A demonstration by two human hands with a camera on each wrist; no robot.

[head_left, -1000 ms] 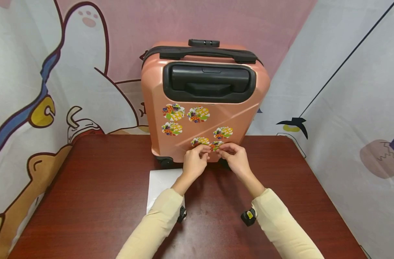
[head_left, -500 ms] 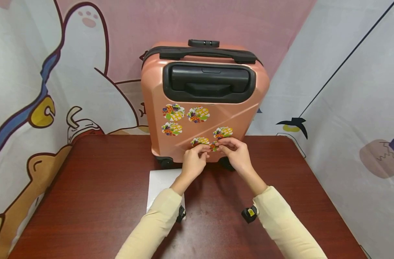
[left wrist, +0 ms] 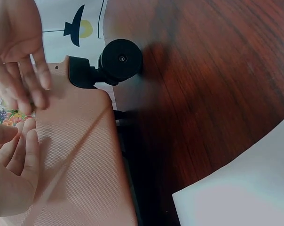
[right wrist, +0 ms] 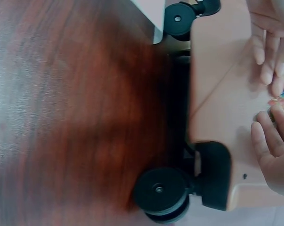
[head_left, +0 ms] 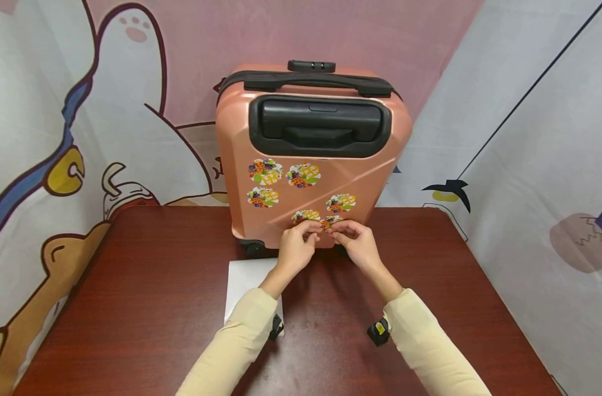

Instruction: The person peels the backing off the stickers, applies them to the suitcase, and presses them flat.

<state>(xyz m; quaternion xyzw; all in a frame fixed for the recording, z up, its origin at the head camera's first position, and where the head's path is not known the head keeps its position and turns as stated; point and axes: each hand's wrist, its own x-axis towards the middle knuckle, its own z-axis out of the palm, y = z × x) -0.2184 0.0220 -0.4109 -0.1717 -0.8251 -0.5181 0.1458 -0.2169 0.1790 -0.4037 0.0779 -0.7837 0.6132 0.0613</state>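
Note:
A salmon-pink hard-shell suitcase (head_left: 281, 220) stands upright on the table, with several round fruit-print stickers (head_left: 303, 175) on its face. The lowest sticker (head_left: 329, 222) lies between my two hands, partly covered by fingertips. My left hand (head_left: 297, 242) touches its left edge, the thumb held a little below the index finger. On its right edge rest the fingertips of my right hand (head_left: 361, 243), with a gap between index finger and thumb. Both wrist views show the fingers meeting around a small patch of the sticker (left wrist: 12, 117); the contact itself is partly hidden.
A white sheet of paper (head_left: 246, 280) lies on the dark red wooden table (head_left: 157, 308), partly under my left forearm. Black wheels (right wrist: 163, 188) sit at the suitcase's bottom corners. A cartoon-print cloth (head_left: 182, 49) hangs behind and around the table.
My right hand shifted slightly up and over the sticker's right part, then came back down to its right edge. My left hand stayed nearly still; the suitcase has not moved.

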